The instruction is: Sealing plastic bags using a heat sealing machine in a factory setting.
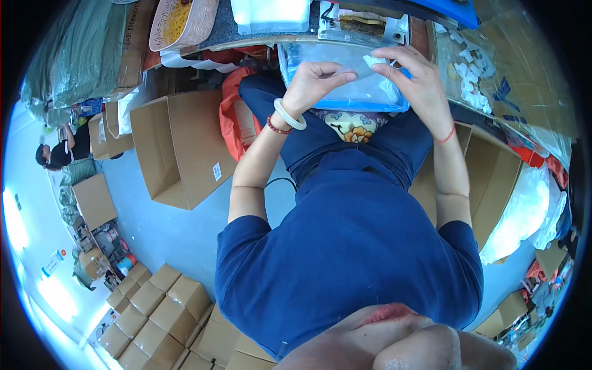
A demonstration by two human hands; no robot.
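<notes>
My left hand [316, 85] is closed, thumb and forefinger pressed together; what they hold, if anything, is too faint to make out, perhaps clear film. Between the thumb and fingers of my right hand [414, 77] is a small white piece [372, 61], its kind unclear. Both hands hover over a blue-rimmed tray [364, 106] on my lap, lined or filled with clear plastic. Just behind the tray, at the bench edge, stands a metal machine part [364, 26].
Several small white parts [473, 74] lie on the bench at right. A pink basket [183, 24] with yellow strands stands at back left. Open cartons [185, 148] flank me, with a red bag [233, 117] by my left leg. Stacked boxes [151, 314] and a person [65, 148] are farther off.
</notes>
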